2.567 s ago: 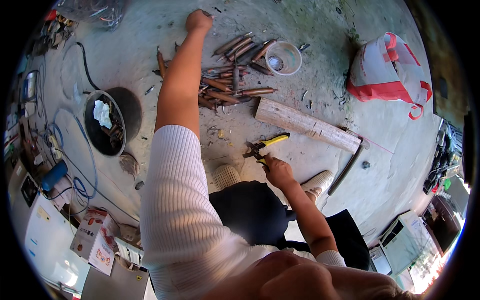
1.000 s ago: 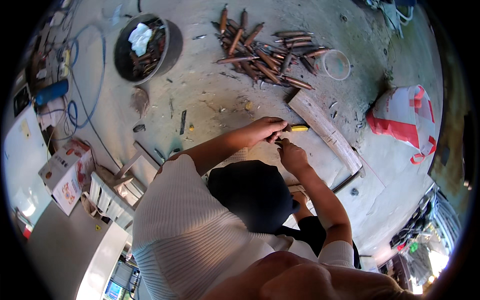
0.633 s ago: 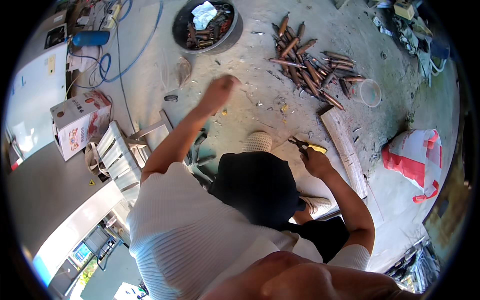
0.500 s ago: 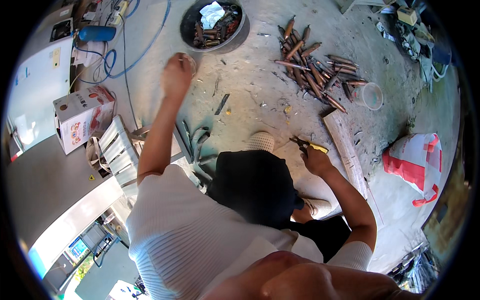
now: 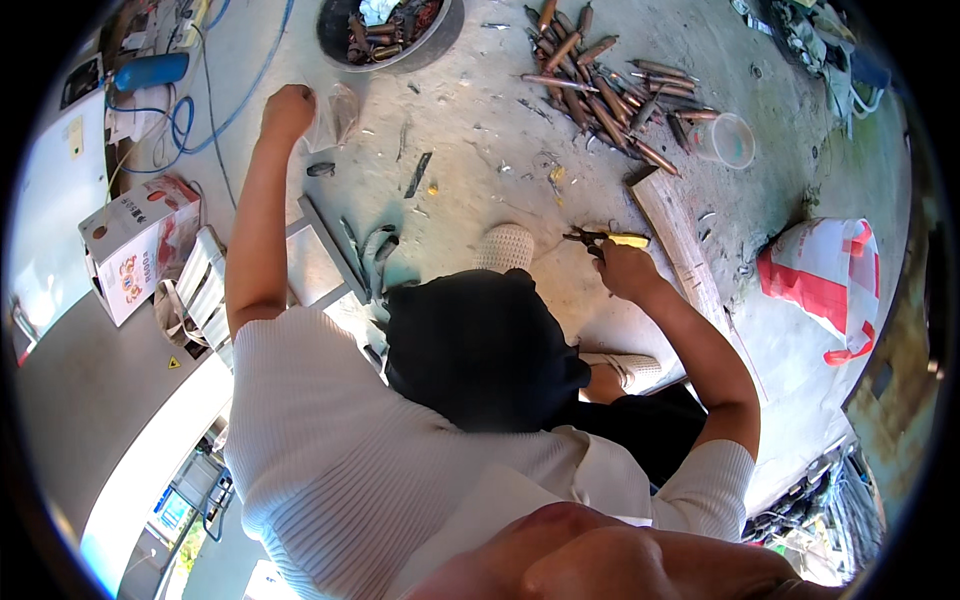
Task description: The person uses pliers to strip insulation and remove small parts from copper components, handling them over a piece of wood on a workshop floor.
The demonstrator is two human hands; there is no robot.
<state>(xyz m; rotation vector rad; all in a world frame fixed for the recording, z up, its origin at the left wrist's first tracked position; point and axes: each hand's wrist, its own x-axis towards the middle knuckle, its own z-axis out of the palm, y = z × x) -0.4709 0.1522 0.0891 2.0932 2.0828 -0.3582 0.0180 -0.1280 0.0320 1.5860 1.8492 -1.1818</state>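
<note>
My left hand (image 5: 288, 112) is stretched far forward, fingers curled, beside a crumpled translucent bag (image 5: 340, 112); what it holds, if anything, is hidden. My right hand (image 5: 625, 270) grips yellow-and-black pliers (image 5: 628, 240), their dark jaws pointing left over the floor. Just right of that hand lies a weathered wooden plank (image 5: 675, 225). Farther forward are a loose pile of brown metal cylinders (image 5: 600, 100) and a translucent plastic tub (image 5: 732, 140). A dark bucket (image 5: 430, 30) of similar metal pieces, with a white scrap on top, stands at the top centre.
Blue hoses (image 5: 215, 140), a blue cylinder (image 5: 150, 70), a printed carton (image 5: 140, 240) and a pale slatted chair (image 5: 208, 295) are on my left. A red-and-white bag (image 5: 820, 285) stands on the right. Heaped clutter (image 5: 810, 50) sits at the upper right.
My left hand left the pliers area and reached forward and leftward to beside the translucent bag. My right hand still grips the pliers. The view has shifted, bringing chair and carton higher.
</note>
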